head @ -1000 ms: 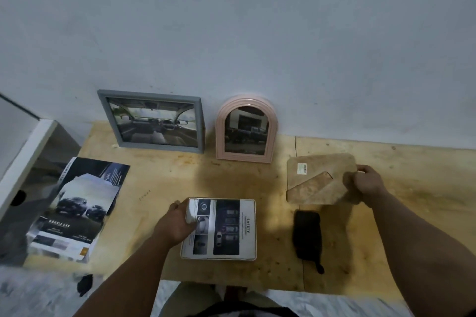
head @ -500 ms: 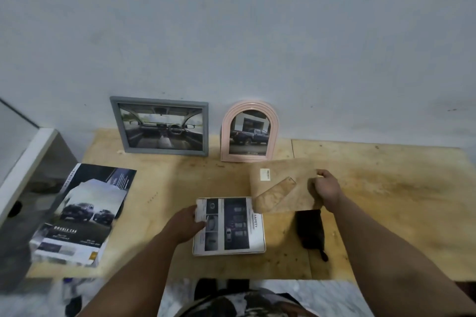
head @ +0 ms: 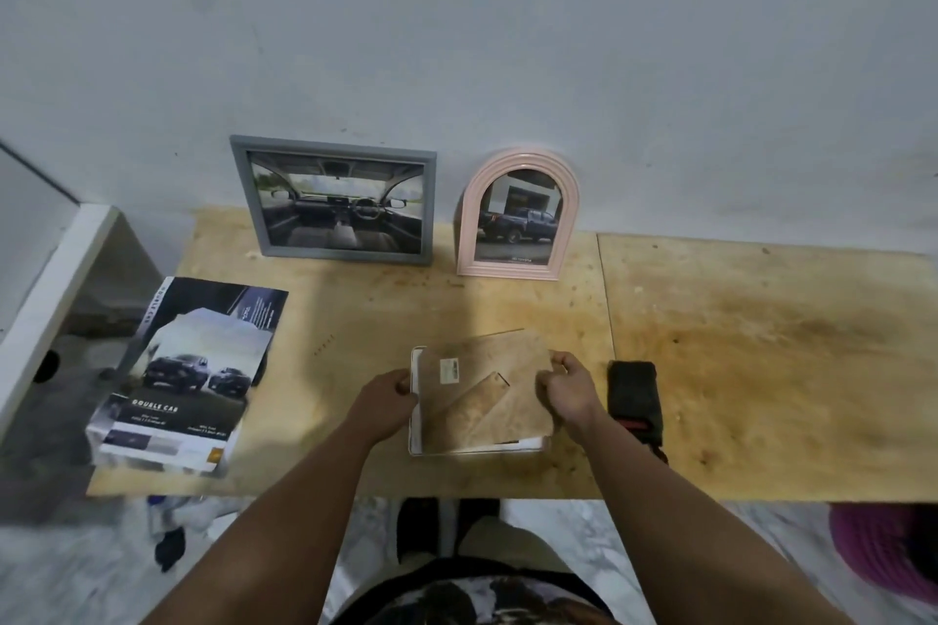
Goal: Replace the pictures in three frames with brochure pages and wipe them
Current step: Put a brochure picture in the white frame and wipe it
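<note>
A white frame (head: 417, 448) lies flat near the table's front edge, mostly covered by its brown backing board (head: 502, 371), which has a fold-out stand and a small sticker. My left hand (head: 388, 393) grips the left edge of the frame. The board's right edge is pinched by my right hand (head: 568, 388), and it rests tilted over the frame. A grey frame (head: 335, 201) with a car-interior picture and a pink arched frame (head: 517, 216) with a pickup picture lean on the wall. A brochure (head: 188, 376) lies at the left. A black cloth (head: 634, 388) lies right of my right hand.
The plywood table (head: 761, 360) has a seam at the middle. A white cabinet edge (head: 51, 315) stands to the left. A purple object (head: 888, 548) sits on the floor at the lower right. The grey wall (head: 507, 41) rises right behind the table.
My right hand carried the backing board leftwards from the table's right side onto the white frame, hiding the brochure page in it. My left hand stayed on the frame's left edge.
</note>
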